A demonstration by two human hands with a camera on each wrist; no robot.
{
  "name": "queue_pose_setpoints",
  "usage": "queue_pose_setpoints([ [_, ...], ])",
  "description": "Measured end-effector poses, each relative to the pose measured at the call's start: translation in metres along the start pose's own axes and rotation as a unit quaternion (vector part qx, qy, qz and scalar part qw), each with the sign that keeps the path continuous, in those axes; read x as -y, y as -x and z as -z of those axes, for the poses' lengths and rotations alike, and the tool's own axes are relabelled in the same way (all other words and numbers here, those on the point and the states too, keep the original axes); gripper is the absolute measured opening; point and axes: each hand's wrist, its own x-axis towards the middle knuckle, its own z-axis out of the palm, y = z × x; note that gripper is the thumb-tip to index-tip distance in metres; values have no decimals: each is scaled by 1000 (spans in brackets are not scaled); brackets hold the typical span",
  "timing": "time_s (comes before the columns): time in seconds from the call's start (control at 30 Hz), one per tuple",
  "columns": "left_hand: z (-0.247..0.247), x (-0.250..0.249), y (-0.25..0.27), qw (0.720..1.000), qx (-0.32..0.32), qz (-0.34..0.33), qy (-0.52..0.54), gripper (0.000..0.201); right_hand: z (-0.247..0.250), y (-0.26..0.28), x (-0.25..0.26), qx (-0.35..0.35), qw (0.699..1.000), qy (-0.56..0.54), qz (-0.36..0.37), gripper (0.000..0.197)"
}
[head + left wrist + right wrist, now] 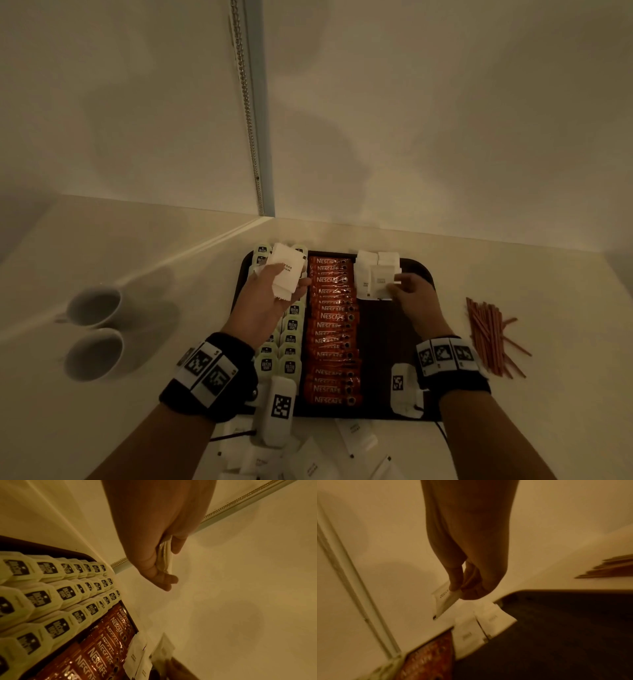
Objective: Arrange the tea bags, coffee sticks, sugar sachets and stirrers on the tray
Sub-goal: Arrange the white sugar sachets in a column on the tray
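Note:
A dark tray [383, 342] holds rows of pale green tea bags [291, 325] on its left and a column of red coffee sticks [330, 329] down the middle. White sugar sachets [376, 263] lie at its far right corner. My left hand [274, 291] hovers over the tea bags and holds a stack of sugar sachets [286, 270] [164, 555]. My right hand [407, 291] pinches a single sugar sachet [380, 282] [444, 601] just above the sachets on the tray [488, 624]. Brown stirrers [489, 335] lie on the counter right of the tray.
Two white cups [94, 329] stand on the counter at the left. Loose sugar sachets [308, 455] lie scattered on the counter in front of the tray. Walls meet in a corner close behind the tray, with a bead chain [246, 102] hanging there.

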Motion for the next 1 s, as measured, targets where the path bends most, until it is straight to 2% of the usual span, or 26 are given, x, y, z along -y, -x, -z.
queue_pose_setpoints([
  [0.13, 4, 3, -3, 1000, -9, 1, -27, 17, -11, -6, -25, 6, 998, 34, -48, 21],
  [0.27, 5, 6, -4, 999, -10, 3, -45, 18, -21, -10, -25, -6, 997, 46, -56, 20],
  [0.47, 5, 6, -3, 999, -5, 0, -40, 15, -29, -12, -19, -50, 992, 114, -30, 24],
  [0.63, 6, 3, -3, 999, 0, 0, -37, 15, -33, -10, -16, -53, 981, 184, -5, 24],
  [0.73, 7, 3, -4, 999, -9, -8, -45, 14, -36, -2, 5, -50, 983, 170, 54, 22],
  [0.8, 6, 3, -6, 998, -8, -15, -54, 15, -39, 13, 35, -6, 989, 84, 125, 14],
  [0.9, 4, 3, -6, 992, 11, -41, -116, 18, -46, 38, 80, 130, 969, -28, 206, 13],
  [1.0, 4, 4, -5, 985, 14, -68, -155, 23, -51, 50, 100, 205, 948, -15, 243, 16],
])
